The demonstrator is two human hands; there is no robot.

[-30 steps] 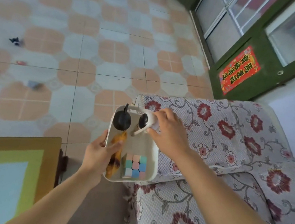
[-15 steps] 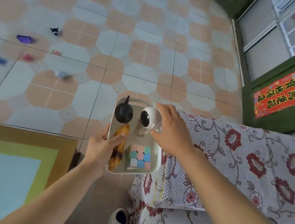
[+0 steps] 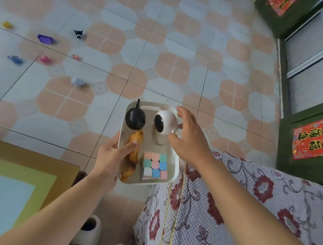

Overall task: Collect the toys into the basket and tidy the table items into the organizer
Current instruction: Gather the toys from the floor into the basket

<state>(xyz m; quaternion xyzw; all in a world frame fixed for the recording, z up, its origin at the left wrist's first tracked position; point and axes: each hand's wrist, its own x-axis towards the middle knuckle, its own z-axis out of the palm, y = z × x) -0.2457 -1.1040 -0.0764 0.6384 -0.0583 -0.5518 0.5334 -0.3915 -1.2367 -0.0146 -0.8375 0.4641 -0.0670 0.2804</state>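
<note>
My left hand [image 3: 111,157] grips the left rim of a white basket [image 3: 173,166], thumb resting on an orange-brown toy [image 3: 132,155] inside it. The basket also holds a black round toy [image 3: 135,118], a white round toy with a dark face [image 3: 163,121] and a pastel puzzle cube [image 3: 155,168]. My right hand [image 3: 190,141] hovers just right of the white toy, fingers spread and curved, holding nothing. Several small toys lie on the tiled floor at the left: a black-and-white figure [image 3: 78,34], a purple one [image 3: 44,39], a pink one [image 3: 45,59], a grey one [image 3: 78,82].
A floral-covered sofa [image 3: 248,207] fills the lower right, the basket over its arm. A table corner with a yellow and light-blue top [image 3: 3,179] is at lower left. My slippers [image 3: 89,230] are below. Green doors with red banners [image 3: 322,137] stand at right.
My right hand has come off the white round toy and opened, leaving it in the basket. The view has tilted down and left, showing more floor toys.
</note>
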